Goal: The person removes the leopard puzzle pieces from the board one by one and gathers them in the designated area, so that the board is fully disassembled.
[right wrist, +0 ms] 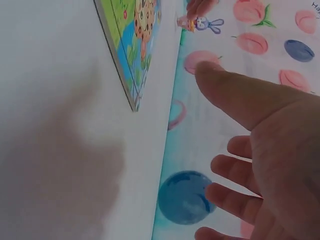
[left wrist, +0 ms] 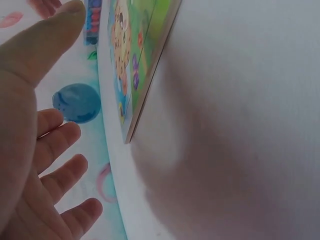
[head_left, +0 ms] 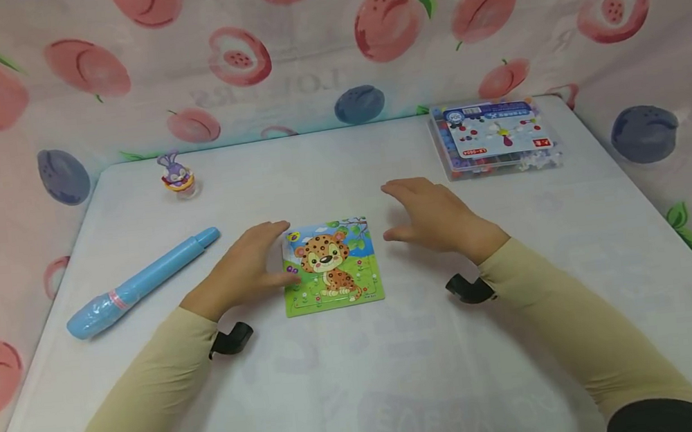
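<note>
Leopard board [head_left: 333, 267] lies on the surface [head_left: 362, 381]; I see the left hand [head_left: 243, 269] just left of it, the right hand [head_left: 437, 220] to its right, fingers spread on both.

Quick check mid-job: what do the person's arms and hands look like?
The left hand and right hand are bare, no gloves visible. Plain beige, long fabric sleeves reach the wrists. A small, curved black wrist piece sits at each cuff; no cables or markings can be made out.
</note>
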Available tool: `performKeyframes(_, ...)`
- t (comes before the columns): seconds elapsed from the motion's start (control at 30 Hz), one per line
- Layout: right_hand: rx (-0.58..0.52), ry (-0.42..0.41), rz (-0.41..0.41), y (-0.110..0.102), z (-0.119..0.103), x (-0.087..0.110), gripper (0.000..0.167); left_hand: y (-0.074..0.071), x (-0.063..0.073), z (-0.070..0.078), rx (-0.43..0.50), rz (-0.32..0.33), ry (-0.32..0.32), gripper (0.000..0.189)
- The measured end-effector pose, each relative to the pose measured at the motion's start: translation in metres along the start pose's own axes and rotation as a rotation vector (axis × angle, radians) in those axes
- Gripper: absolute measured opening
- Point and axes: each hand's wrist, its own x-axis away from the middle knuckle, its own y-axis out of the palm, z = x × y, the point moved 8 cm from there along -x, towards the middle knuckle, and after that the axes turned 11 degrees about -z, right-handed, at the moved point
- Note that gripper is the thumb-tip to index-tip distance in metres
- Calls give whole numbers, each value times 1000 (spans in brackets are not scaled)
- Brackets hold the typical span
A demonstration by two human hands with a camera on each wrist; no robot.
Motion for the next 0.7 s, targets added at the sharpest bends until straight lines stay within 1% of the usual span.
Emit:
performKeyframes(0.2, -27, -44, -71, 13, -12, -11, 85, 7, -9, 6, -9, -27, 13, 92)
performKeyframes(0.43, -115, -69, -133, 25, -18, -23, 83, 15, -17, 11, 70, -79, 5, 89)
performKeyframes(0.53, -140, -71, -151, 29, -20, -27, 81, 17, -19, 12, 81, -95, -1, 87)
performKeyframes(0.7, -141, -75, -183, 37, -26, -34, 76, 19, -22, 9, 113, -105, -21, 87)
